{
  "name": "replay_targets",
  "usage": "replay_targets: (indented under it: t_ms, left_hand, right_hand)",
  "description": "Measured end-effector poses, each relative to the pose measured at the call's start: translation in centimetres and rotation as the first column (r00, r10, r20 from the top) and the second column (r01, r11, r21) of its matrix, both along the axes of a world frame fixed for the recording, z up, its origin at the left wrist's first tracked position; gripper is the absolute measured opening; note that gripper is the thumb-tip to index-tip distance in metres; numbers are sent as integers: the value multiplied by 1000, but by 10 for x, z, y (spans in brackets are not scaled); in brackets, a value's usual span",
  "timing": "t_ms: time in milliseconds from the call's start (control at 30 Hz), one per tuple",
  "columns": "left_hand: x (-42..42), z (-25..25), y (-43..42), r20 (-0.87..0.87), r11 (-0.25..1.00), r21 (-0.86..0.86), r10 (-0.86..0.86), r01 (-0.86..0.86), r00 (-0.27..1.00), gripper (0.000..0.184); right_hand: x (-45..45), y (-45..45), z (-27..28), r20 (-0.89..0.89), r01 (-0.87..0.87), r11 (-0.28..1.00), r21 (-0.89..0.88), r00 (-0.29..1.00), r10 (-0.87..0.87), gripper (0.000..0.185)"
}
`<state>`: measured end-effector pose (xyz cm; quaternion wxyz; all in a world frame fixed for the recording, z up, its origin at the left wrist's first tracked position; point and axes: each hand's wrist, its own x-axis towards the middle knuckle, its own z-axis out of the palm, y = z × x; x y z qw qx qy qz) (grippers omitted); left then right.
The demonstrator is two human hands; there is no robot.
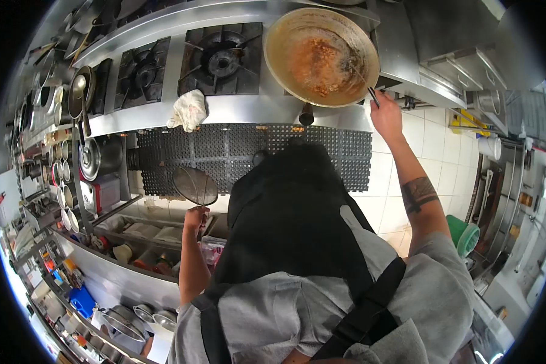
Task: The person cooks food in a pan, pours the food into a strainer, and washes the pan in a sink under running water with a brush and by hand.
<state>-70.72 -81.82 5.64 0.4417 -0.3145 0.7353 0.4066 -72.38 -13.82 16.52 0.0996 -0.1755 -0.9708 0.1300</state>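
Note:
My right hand [387,113] is closed round the black handle of a long metal utensil [373,94]. Its thin shaft reaches into a large wide pan [274,57] on the stove, and its head is hidden in the foam. Orange-brown bits [321,59] float in bubbling liquid in the pan. The pan's dark handle [307,114] points toward me. Low on the left, my left hand [195,217] grips the handle of a round mesh strainer [195,185], held apart from the pan above the floor mat.
Two gas burners [222,59] lie left of the pan. A crumpled cloth [189,111] hangs over the stove's front edge. A black perforated mat [224,142] covers the floor before it. Behind my left hand runs a counter with food bins [148,232]; a green bin [463,235] stands right.

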Motion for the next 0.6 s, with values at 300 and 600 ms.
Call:
replay_targets:
  t_ms: [300,600]
  left_hand:
    - [6,1,13,215,996,-89,9,10,976,14]
    - [-45,31,58,27,995,-57,-78,79,997,23]
  right_hand:
    - [54,-44,-10,-232,203,938,-280,934,-271,30]
    - [30,-10,-28,37,242,942,-232,970,-240,17]
